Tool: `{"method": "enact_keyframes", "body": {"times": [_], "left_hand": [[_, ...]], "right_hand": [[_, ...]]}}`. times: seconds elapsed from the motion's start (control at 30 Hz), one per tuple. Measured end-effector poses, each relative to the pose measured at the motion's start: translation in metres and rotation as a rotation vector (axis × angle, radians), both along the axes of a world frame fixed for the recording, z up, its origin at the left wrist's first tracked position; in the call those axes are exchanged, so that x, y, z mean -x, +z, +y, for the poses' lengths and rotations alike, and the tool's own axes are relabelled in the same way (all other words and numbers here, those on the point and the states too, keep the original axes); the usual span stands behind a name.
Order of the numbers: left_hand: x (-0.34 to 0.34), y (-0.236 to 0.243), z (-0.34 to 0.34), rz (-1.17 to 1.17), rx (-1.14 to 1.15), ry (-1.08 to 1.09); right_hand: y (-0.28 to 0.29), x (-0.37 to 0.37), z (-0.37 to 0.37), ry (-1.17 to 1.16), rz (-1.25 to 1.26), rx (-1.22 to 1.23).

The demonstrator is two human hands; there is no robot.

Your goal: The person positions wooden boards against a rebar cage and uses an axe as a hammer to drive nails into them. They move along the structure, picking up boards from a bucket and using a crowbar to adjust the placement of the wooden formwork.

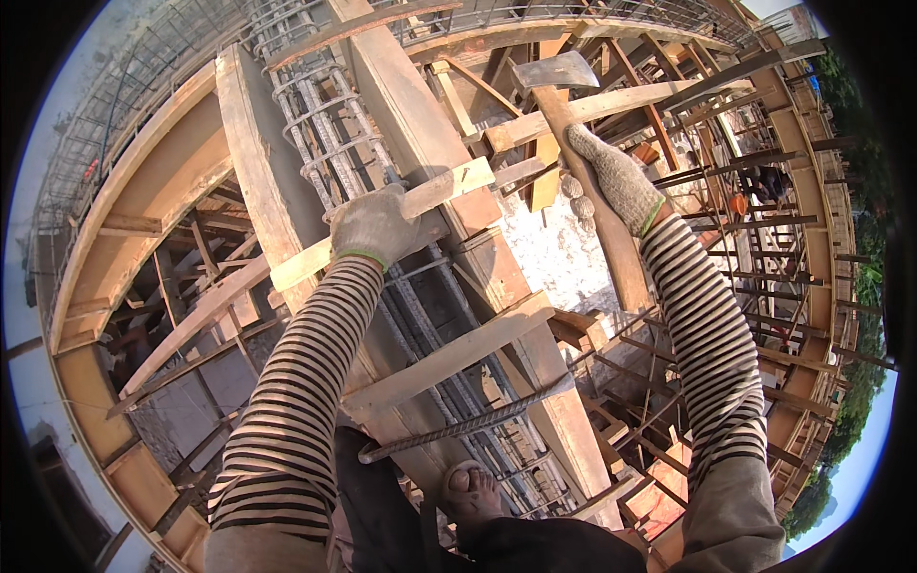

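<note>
Both arms are reaching forward in striped sleeves, elbows a bit bent. The left hand [373, 227] is clamped over a pale wooden slat [451, 187] lying crosswise on the formwork, fingertips mostly tucked out of sight. The right hand [616, 181] is off to the side over an open gap, fingers wrapped around the handle of a hatchet [611, 244], metal head up and pointing away from the body. Under the slat there's a rebar cage [330, 124] running down a trough between a left form board [260, 143] and a right form board [411, 105]. Nearer the body it gets kinda cluttered: a second slat [449, 355] and a ribbed steel bar [468, 420] both cross the trough, with a bare foot [473, 492] just beyond the bar. Lots of timber props [659, 387] down on the right too.
</note>
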State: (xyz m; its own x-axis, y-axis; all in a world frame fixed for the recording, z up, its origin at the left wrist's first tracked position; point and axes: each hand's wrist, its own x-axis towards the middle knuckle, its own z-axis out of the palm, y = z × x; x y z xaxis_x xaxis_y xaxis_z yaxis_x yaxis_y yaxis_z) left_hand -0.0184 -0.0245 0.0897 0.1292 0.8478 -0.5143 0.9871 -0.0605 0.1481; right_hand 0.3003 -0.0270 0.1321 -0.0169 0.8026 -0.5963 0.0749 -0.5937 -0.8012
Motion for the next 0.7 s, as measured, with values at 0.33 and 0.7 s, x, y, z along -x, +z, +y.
{"method": "enact_keyframes", "body": {"times": [0.33,0.7], "left_hand": [[0.001,0.008,0.003,-0.002,0.034,0.013],[0.013,0.002,0.001,0.007,0.033,0.048]], "right_hand": [[0.007,-0.007,0.007,0.06,0.134,0.162],[0.059,0.043,-0.028,0.37,-0.612,-0.505]]}}
